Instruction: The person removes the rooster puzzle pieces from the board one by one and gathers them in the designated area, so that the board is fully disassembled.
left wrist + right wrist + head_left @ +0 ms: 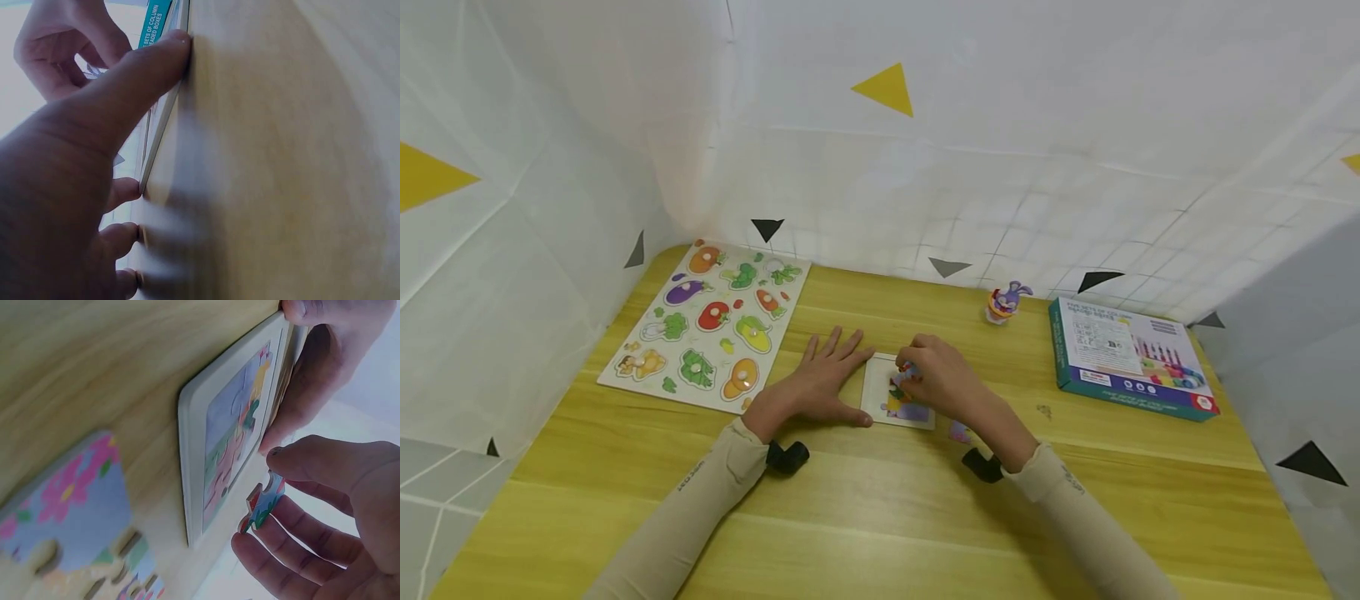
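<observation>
Saw beige sleeves [692,500] nearest, stretched over the bench [850,533], with black mounts [787,458] near the cuffs. Found loose pieces [81,481] just beyond the right-hand mount, partly hidden by the arm in the head view.

Rested the left grip [822,385] palm down with fingers spread, grasping nothing, thumb and one finger touching the frame [195,444] at its edge. Pinched a piece [267,503] in the right grip [943,379], between thumb and curled fingers.

Judged the piece light and stiff, like thin board, with a smooth printed face, perhaps slightly slippery. Took the knobs and narrow necks for the fragile parts, likely to chip or bend under force. Favoured a hold by opposite cut edges, clear of the knobs.

Had the piece out at the fingertips, not deep in the palm, tilted, above the frame and seemingly apart from it, toward the far side. Noted other pieces [222,419] lying fitted inside the frame.

Spotted farther off a vegetable board [685,394] to the left, a rabbit toy [1003,302] to the right, and a box [1131,358] beyond the toy's right side. Saw behind everything a white sheet [985,150] marked with triangles [887,89].
</observation>
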Demonstrator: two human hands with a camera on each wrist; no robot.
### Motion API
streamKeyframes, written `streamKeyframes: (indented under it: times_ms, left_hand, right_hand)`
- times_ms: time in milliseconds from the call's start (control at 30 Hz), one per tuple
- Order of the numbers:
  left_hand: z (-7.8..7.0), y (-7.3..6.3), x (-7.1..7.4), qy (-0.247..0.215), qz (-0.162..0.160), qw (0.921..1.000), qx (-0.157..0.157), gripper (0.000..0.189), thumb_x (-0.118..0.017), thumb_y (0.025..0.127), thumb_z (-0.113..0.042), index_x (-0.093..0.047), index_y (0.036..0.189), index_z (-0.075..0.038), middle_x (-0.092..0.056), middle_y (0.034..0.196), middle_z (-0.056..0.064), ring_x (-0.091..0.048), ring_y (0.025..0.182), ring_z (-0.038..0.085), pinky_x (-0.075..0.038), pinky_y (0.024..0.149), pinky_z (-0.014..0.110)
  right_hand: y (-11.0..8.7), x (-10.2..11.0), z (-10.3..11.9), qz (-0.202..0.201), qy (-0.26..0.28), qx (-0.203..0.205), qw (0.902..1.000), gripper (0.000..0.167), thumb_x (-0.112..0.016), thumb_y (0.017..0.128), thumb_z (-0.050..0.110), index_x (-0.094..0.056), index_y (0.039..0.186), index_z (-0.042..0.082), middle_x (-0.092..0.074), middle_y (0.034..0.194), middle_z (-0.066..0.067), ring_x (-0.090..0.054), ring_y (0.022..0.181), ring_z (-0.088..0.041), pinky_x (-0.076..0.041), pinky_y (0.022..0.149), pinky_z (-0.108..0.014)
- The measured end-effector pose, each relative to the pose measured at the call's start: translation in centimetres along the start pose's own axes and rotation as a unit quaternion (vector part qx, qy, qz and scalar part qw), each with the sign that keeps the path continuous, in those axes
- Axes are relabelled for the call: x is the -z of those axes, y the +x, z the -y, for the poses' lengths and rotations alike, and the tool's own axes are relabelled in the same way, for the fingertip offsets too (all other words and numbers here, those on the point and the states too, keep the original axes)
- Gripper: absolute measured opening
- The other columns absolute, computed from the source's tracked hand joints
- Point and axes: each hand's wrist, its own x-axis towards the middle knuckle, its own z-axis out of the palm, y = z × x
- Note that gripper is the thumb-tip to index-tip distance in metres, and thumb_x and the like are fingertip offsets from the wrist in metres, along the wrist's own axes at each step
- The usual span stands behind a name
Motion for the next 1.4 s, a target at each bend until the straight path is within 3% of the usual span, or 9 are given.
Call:
streamKeyframes:
  times_ms: [900, 1400]
  left_hand:
    - [0.1, 0.2, 0.0, 0.008, -0.003, 1.0, -0.002, 0.11, -0.071, 0.079, -0.07, -0.02, 0.162, -0.018, -0.001, 0.167, 0.011, 0.008, 0.151, 0.038, 0.006, 0.115, 0.063]
    - [-0.2, 0.0, 0.1, 0.005, -0.001, 1.0, 0.001, 0.11, -0.072, 0.079, -0.068, -0.021, 0.161, -0.015, -0.003, 0.167, 0.013, 0.007, 0.15, 0.04, 0.005, 0.115, 0.064]
  right_hand:
    - [-3.4, 3.0, -2.9, -0.01, -0.011, -0.062, 0.998, 0.019, -0.081, 0.079, 0.001, -0.074, 0.096, 0.004, -0.063, 0.095, -0.009, -0.06, 0.083, -0.024, -0.053, 0.07, -0.039]
    - [-5.2, 3.4, -5.0, -0.01, -0.013, -0.095, 0.9954, 0.022, -0.084, 0.076, 0.004, -0.075, 0.096, 0.003, -0.063, 0.091, -0.009, -0.058, 0.077, -0.022, -0.052, 0.067, -0.04]
